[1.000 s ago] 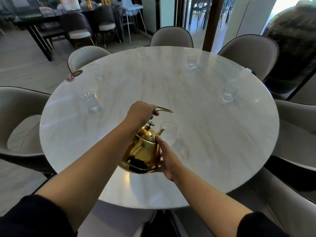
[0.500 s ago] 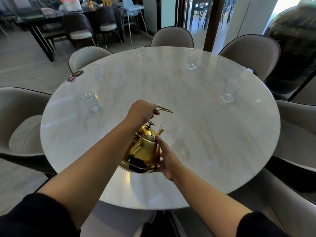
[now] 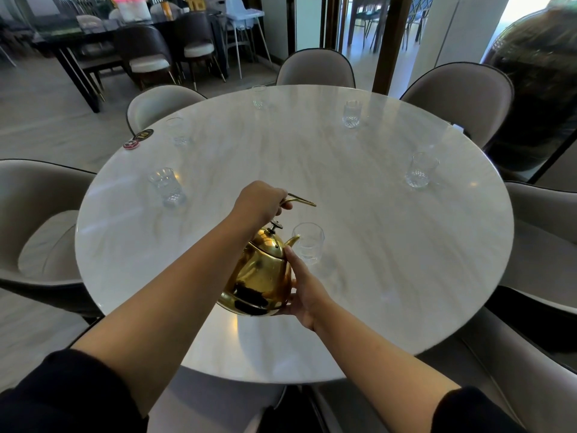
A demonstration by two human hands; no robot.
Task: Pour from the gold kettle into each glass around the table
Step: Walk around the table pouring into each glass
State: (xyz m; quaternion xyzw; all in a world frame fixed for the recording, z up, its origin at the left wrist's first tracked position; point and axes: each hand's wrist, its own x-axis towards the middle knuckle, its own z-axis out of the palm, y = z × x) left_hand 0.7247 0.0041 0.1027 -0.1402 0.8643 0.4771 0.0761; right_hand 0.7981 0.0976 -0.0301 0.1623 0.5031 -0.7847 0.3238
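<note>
The gold kettle [image 3: 260, 275] is tilted above the near part of the round marble table [image 3: 390, 276], its spout at the rim of the nearest glass [image 3: 308, 243]. My left hand [image 3: 259, 200] grips the kettle's curved handle from above. My right hand [image 3: 304, 289] presses against the kettle's side and base with straight fingers. Several other clear glasses stand around the table: one at the left [image 3: 166, 186], one at the far left [image 3: 178, 131], one at the back [image 3: 259, 96], one at the back right [image 3: 351, 114], one at the right [image 3: 419, 170].
Grey upholstered chairs ring the table, such as one at the left [image 3: 37, 220] and one at the far right [image 3: 459, 95]. Two round coasters [image 3: 137, 139] lie at the table's far left edge. A dark dining table with chairs [image 3: 125, 48] stands in the background.
Almost nothing has moved; the kettle stays tilted at the nearest glass with both hands in the same hold.
</note>
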